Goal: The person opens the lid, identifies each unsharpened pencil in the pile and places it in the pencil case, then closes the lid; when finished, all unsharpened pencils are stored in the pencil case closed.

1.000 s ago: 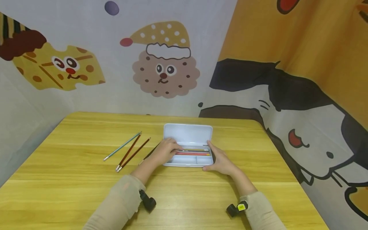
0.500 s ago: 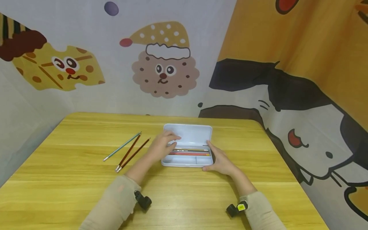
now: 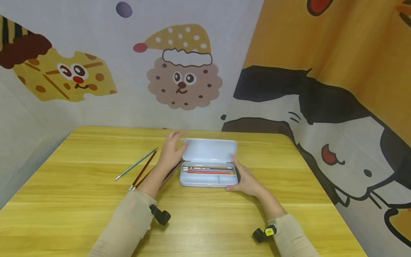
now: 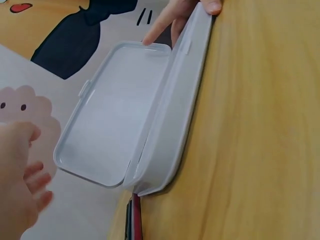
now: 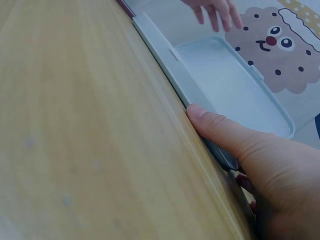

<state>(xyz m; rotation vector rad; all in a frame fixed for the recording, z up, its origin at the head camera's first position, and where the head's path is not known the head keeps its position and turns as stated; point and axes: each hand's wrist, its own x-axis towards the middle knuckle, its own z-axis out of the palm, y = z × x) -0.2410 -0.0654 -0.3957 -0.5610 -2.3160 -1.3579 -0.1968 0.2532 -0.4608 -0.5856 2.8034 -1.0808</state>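
Note:
A white pencil case [image 3: 196,180] lies on the table with its lid [image 3: 208,150] raised at the back. Several pencils [image 3: 210,172] rest side by side in its rear compartment; the front compartments hold nothing visible. My right hand [image 3: 245,178] grips the case's right end, the thumb at the front corner and a finger reaching the lid. Just left of the lid, my left hand [image 3: 169,153] is raised with relaxed, spread fingers and nothing in it. The left wrist view also shows this left hand [image 4: 17,175] apart from the case.
Left of the case lie a teal pencil [image 3: 136,164] and a dark red pencil [image 3: 143,169]. More dark pencils [image 3: 172,172] lie partly hidden under my left forearm, near the case's left end. A patterned cloth [image 3: 106,114] hangs behind the table.
My left hand has lifted out of the pencil case and moved left and back, beside the lid. The left ends of the pencils inside now show. My right hand has stayed put.

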